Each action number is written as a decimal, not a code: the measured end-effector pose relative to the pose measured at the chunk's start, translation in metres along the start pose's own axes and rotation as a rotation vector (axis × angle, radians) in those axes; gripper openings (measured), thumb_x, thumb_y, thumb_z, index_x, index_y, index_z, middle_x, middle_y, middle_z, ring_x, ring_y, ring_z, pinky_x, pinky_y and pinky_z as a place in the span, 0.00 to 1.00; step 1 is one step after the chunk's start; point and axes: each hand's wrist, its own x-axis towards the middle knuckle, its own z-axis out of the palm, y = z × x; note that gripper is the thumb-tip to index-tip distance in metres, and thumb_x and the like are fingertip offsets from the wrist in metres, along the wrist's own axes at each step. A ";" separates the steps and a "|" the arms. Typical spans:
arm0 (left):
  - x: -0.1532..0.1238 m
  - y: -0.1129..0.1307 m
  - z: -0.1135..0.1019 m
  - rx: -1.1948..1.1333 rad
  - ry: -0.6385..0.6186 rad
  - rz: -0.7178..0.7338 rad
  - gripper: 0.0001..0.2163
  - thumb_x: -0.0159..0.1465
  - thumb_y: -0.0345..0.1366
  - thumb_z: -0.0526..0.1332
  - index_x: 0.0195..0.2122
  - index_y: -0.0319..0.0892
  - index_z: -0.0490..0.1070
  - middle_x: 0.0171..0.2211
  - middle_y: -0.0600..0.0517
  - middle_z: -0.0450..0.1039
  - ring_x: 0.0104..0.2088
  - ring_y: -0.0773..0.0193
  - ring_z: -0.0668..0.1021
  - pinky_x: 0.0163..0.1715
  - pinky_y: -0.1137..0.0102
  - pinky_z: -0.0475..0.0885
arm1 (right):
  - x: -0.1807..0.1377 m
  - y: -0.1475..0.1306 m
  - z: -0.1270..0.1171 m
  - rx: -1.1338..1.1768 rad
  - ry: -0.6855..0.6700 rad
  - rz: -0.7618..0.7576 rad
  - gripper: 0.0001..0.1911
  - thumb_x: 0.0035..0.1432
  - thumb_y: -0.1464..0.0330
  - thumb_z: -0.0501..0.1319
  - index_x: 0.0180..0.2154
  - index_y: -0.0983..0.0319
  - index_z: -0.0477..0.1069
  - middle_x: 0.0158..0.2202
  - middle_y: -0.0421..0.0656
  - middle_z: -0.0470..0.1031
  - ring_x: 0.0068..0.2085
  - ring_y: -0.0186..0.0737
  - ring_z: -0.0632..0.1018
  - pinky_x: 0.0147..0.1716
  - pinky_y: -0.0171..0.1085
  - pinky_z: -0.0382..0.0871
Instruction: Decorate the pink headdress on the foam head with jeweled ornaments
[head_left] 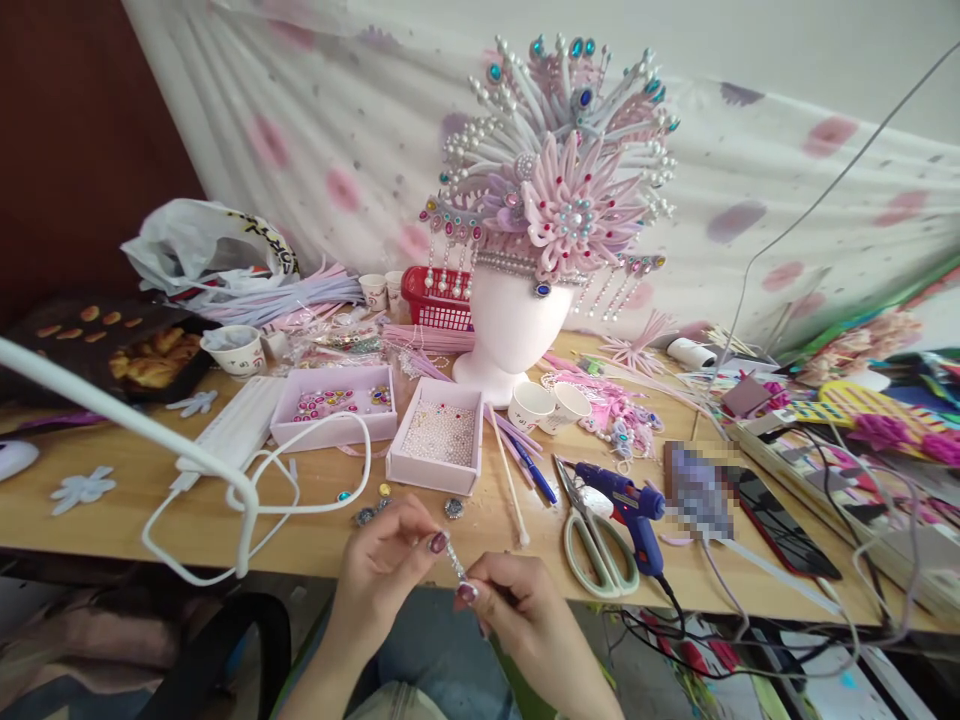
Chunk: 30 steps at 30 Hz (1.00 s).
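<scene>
Both hands meet at the table's near edge. My left hand [390, 568] pinches the upper end of a small beaded silver strand [456, 561], and my right hand [510, 605] pinches its lower end. Just beyond them lie a few loose gems [373, 505] on the wooden table [120, 500]. A pink box of pearls [442, 435] and a pink box of coloured gems [334, 405] stand further back. Behind those, a white mannequin head [514, 330] wears a pink, pearl-studded headdress [559, 165].
Green-handled scissors [596, 540] and a blue glue gun [626, 505] lie to the right, with a black phone [780, 520] and tangled cables [862, 560]. Paper cups [547, 405], a red basket [435, 295], a white power strip [229, 430] and a white lamp arm [112, 410] crowd the table.
</scene>
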 end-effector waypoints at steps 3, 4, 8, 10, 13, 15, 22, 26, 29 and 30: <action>0.001 0.012 -0.019 0.380 -0.139 0.106 0.06 0.65 0.34 0.63 0.30 0.42 0.73 0.29 0.53 0.69 0.33 0.66 0.73 0.35 0.73 0.68 | -0.008 -0.002 -0.022 -0.127 0.010 -0.001 0.25 0.65 0.52 0.59 0.29 0.65 0.78 0.21 0.40 0.72 0.24 0.32 0.69 0.25 0.30 0.59; 0.000 0.016 -0.022 0.466 -0.209 0.123 0.06 0.66 0.32 0.61 0.30 0.42 0.72 0.29 0.53 0.70 0.33 0.66 0.74 0.36 0.73 0.68 | -0.010 -0.004 -0.028 -0.154 0.020 -0.010 0.24 0.66 0.52 0.59 0.28 0.64 0.78 0.23 0.41 0.74 0.25 0.32 0.70 0.26 0.31 0.60; -0.003 0.029 -0.017 0.677 -0.475 0.082 0.05 0.64 0.29 0.58 0.30 0.42 0.69 0.29 0.54 0.71 0.32 0.66 0.75 0.36 0.73 0.68 | -0.012 -0.013 -0.040 -0.247 0.035 -0.089 0.23 0.67 0.55 0.59 0.27 0.64 0.76 0.23 0.42 0.75 0.26 0.32 0.71 0.27 0.31 0.60; -0.004 0.032 -0.011 0.751 -0.619 -0.005 0.05 0.60 0.27 0.60 0.28 0.42 0.69 0.29 0.55 0.72 0.32 0.66 0.76 0.36 0.73 0.68 | -0.009 -0.017 -0.041 -0.283 -0.021 -0.126 0.20 0.67 0.57 0.60 0.28 0.63 0.77 0.24 0.42 0.76 0.27 0.32 0.72 0.28 0.31 0.61; -0.001 0.031 -0.010 0.787 -0.709 -0.084 0.06 0.56 0.24 0.62 0.26 0.42 0.70 0.27 0.56 0.72 0.31 0.66 0.76 0.35 0.73 0.66 | -0.008 -0.020 -0.043 -0.301 -0.066 -0.156 0.18 0.66 0.58 0.62 0.30 0.63 0.80 0.25 0.43 0.78 0.28 0.33 0.75 0.30 0.30 0.63; 0.001 0.028 -0.019 0.732 -0.663 -0.061 0.07 0.58 0.26 0.62 0.25 0.42 0.70 0.27 0.55 0.71 0.31 0.66 0.76 0.36 0.73 0.66 | -0.010 -0.018 -0.044 -0.278 -0.062 -0.156 0.19 0.66 0.58 0.62 0.30 0.63 0.81 0.24 0.43 0.78 0.27 0.33 0.75 0.29 0.30 0.63; 0.001 0.014 -0.027 0.221 -0.193 0.055 0.10 0.61 0.39 0.68 0.24 0.44 0.75 0.26 0.54 0.70 0.34 0.64 0.74 0.43 0.71 0.69 | -0.016 0.002 -0.005 -0.043 0.060 -0.027 0.23 0.61 0.52 0.64 0.27 0.65 0.80 0.18 0.39 0.71 0.21 0.30 0.70 0.23 0.28 0.61; -0.006 0.008 0.000 -0.110 0.093 -0.027 0.13 0.56 0.46 0.73 0.23 0.44 0.74 0.25 0.55 0.67 0.32 0.64 0.72 0.44 0.70 0.71 | -0.005 0.009 0.020 0.134 0.077 0.009 0.30 0.56 0.45 0.64 0.23 0.65 0.77 0.16 0.38 0.68 0.20 0.29 0.68 0.22 0.28 0.60; -0.006 0.002 0.000 -0.092 0.054 -0.091 0.15 0.56 0.47 0.72 0.23 0.43 0.73 0.25 0.54 0.66 0.29 0.64 0.71 0.35 0.72 0.71 | -0.005 0.020 0.009 0.085 0.049 0.046 0.32 0.53 0.41 0.64 0.24 0.65 0.78 0.15 0.37 0.65 0.18 0.28 0.65 0.18 0.28 0.56; -0.005 0.001 -0.004 -0.009 0.006 -0.082 0.15 0.57 0.47 0.71 0.22 0.42 0.73 0.25 0.54 0.67 0.29 0.64 0.72 0.32 0.73 0.69 | -0.006 0.026 -0.001 0.024 0.042 0.041 0.32 0.54 0.41 0.64 0.26 0.65 0.79 0.15 0.38 0.65 0.18 0.28 0.64 0.17 0.28 0.55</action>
